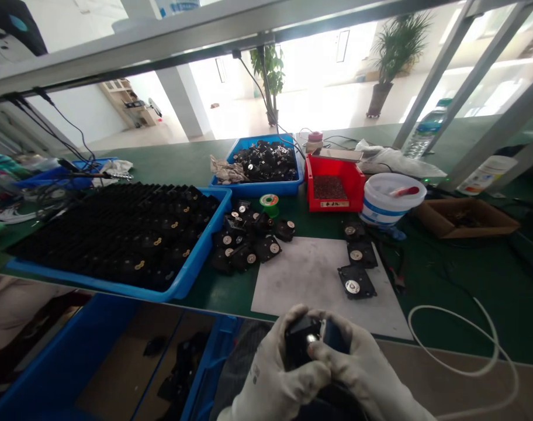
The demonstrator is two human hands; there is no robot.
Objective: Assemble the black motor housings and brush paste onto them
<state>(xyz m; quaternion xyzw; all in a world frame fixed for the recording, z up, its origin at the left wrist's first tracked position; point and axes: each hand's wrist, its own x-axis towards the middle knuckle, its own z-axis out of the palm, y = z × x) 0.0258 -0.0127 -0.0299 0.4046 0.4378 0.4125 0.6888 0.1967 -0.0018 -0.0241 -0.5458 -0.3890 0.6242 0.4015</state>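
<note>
Both my hands wear whitish gloves and meet low in the view, just in front of the bench edge. My left hand wraps round the left side of a black plastic housing with a shiny metal piece in it. My right hand grips its right side, the thumb pressed near the metal piece. Fingers hide much of the housing. Beyond them lies a white sheet. On its right stand several black parts with silver discs; a cluster of similar black parts lies at its left edge.
A blue tray of black housings fills the left. Behind are a blue bin of small parts, a red bin, a white bucket and a green solder spool. Pliers and a white cable lie right.
</note>
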